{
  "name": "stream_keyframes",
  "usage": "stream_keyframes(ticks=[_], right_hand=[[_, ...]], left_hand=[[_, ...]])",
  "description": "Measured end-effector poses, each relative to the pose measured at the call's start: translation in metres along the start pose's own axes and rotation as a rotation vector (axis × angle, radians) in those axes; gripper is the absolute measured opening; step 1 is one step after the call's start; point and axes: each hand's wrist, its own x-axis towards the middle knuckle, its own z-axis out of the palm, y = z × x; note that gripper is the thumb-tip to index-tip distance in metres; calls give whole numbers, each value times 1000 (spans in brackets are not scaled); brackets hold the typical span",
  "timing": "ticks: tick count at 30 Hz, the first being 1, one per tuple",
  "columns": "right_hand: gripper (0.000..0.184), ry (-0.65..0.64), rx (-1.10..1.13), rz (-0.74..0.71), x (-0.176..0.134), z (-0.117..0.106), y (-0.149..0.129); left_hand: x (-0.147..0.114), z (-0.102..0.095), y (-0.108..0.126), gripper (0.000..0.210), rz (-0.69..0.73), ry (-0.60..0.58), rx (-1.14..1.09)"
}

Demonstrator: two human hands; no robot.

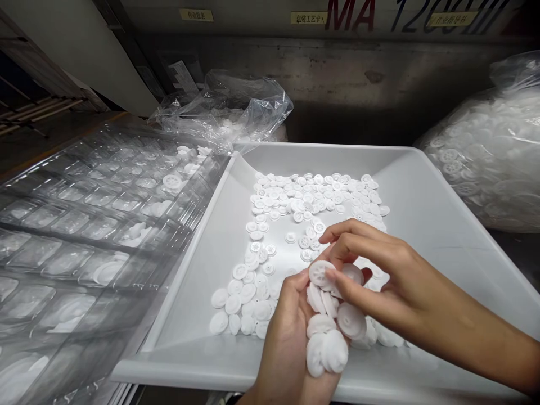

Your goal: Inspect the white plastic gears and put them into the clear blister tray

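Observation:
Over the front of a grey-white bin (422,225), my left hand (291,332) is cupped palm up around a heap of white plastic gears (327,346). My right hand (379,264) reaches in from the right, its thumb and fingers closed on a white plastic gear (321,274) at the top of that heap. Part of the heap is hidden behind the right fingers. Many more loose white gears (248,292) lie spread over the bin's floor, some with spoked faces up.
Left of the bin are clear plastic compartment trays (99,228); a row of pockets holds white parts. An open clear bag (253,107) stands behind the bin's left corner. At right bulges a filled bag (502,163). A machine panel (253,62) closes off the back.

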Motion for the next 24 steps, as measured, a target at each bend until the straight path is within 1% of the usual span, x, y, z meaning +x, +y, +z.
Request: stream_keyframes(ticks=[2, 5, 8, 11, 15, 18, 21, 24], right_hand=[[20, 10, 70, 37, 3, -1, 0], [21, -8, 154, 99, 7, -3, 4], [19, -33, 186, 148, 7, -4, 11], [9, -69, 152, 168, 5, -9, 15], [21, -180, 53, 183, 4, -24, 17], [24, -211, 23, 187, 5, -30, 15], [25, -200, 17, 193, 4, -28, 14], [25, -190, 29, 189, 2, -22, 14]], left_hand=[[2, 3, 0, 31, 9, -22, -49], [2, 10, 1, 39, 26, -34, -122], [2, 15, 3, 43, 38, -27, -149], [0, 18, 5, 43, 48, -6, -157], [-2, 18, 7, 41, 74, 21, -151], [-3, 18, 8, 41, 82, 28, -199], [-3, 21, 8, 42, 60, 73, -240], [-6, 25, 9, 41, 50, 150, -212]])
